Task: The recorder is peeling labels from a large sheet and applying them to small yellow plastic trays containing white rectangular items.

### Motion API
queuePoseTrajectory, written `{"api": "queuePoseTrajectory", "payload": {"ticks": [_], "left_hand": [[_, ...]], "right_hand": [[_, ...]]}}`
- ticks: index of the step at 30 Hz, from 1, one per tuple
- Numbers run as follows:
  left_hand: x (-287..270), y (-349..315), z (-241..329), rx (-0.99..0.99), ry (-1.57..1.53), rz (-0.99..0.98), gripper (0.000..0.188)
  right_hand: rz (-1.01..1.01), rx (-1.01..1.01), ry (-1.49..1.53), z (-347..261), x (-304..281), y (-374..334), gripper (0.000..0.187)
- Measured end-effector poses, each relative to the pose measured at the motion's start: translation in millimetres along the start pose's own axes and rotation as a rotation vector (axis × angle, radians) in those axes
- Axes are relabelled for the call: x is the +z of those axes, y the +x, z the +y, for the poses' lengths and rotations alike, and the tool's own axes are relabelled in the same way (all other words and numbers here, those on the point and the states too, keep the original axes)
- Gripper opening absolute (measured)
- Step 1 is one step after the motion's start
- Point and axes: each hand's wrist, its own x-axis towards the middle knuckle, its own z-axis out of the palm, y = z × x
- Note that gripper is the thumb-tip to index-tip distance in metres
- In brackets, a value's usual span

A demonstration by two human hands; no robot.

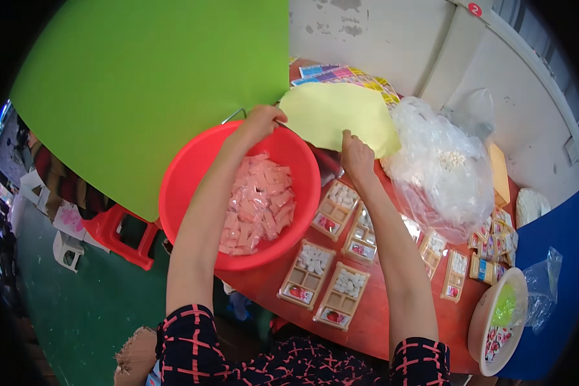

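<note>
Several trays (296, 275) look only part-filled, with white pieces (314, 259) and red-printed packets (298, 293) in place, while the left hand (264, 122) and right hand (358, 156) pinch a yellow sheet (331, 112).

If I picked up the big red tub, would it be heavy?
The red tub might feel heavy, since many pink packets are piled inside. Those could slide around if it tilts, as they look loose and shiny.

On the red table (460, 325) lie compartmented trays (307, 275), a bulging clear plastic bag (439, 170) and colourful printed sheets (350, 74).
</note>
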Motion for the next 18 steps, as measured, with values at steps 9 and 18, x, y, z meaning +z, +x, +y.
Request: {"api": "queuePoseTrajectory", "payload": {"ticks": [9,18], "left_hand": [[-3.6,28.0,66.6,0.099,-0.195,0.306,0.014],[-19.6,17.0,145.1,-0.007,-0.549,0.178,0.021]], "right_hand": [[0.396,-0.171,0.658,-0.2,-50.5,-0.6,0.033],[0.507,-0.052,0.734,-22.4,-103.3,-15.3,0.017]]}}
